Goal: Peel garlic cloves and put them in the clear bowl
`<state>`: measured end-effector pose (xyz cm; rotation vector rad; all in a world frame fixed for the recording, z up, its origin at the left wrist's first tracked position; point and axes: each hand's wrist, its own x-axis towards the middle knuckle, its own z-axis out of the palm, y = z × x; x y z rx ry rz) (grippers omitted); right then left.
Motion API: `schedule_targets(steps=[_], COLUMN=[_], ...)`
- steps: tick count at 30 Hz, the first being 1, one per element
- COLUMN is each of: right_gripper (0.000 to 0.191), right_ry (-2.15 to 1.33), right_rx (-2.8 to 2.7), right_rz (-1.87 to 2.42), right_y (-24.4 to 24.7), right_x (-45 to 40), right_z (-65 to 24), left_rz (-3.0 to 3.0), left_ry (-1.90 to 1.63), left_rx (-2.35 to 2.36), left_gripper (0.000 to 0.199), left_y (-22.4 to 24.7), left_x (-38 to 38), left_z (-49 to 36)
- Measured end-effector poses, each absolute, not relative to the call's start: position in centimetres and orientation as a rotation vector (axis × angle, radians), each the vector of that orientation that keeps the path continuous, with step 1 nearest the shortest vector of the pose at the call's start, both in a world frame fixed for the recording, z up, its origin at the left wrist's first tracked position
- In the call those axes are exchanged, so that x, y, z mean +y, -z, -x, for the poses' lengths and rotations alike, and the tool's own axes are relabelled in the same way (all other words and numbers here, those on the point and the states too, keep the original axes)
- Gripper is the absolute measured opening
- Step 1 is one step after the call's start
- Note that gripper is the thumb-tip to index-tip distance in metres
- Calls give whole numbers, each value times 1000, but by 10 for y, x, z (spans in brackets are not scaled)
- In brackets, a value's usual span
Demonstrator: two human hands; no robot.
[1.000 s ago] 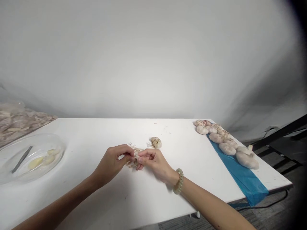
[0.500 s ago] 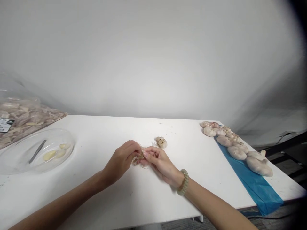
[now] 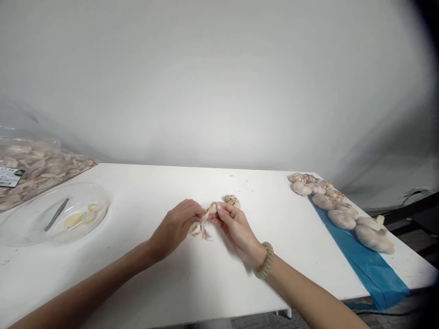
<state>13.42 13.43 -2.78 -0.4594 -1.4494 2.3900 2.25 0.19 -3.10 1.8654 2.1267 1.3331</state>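
Note:
Between thumb and fingers, my right hand [image 3: 236, 228] pinches a garlic clove [image 3: 213, 208] above the white table. My left hand [image 3: 176, 226] is closed at the clove's left side, its fingertips on a strip of garlic skin [image 3: 205, 216] that hangs from the clove. Loose bits of papery peel [image 3: 206, 234] lie on the table just below the fingers. Behind my right hand sits a partly broken garlic bulb [image 3: 232, 200], its lower part hidden by the fingers.
At the left stands a clear plastic bowl [image 3: 103, 214] holding several peeled cloves [image 3: 73, 220] and a small grey knife-like tool [image 3: 56, 214]. Behind it is a clear bag of garlic skins [image 3: 44, 164]. Several whole garlic bulbs [image 3: 341, 219] line a blue plastic strip [image 3: 370, 269] at the right.
My right hand has drawn slightly right and up with the clove, which now shows clearly apart from my left fingers. A strip of skin stretches between them. The view has shifted a little.

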Motion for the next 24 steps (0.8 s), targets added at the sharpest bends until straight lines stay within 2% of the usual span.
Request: schedule_targets(steps=[6,12,18,24], right_gripper=[21,26,30,27], right_ry=[-2248,-2300,-2274,-2252], right_rx=[-1347,-1486,-1697,-1797], right_rz=[549,442,402,289], right_y=[31,32,35,35], right_x=[148,147,142,140], right_z=[-135,-135,-136,-136], left_rz=[-1826,-1599,-1705,-1761], left_ry=[-1359,-1325,-1255,-1419], left_rx=[2161,2303,2287,2261], left_gripper=[15,15,13,15], left_y=[25,31,42,35], left_x=[0,0,3,2], left_z=[-24,-16,-14,-17])
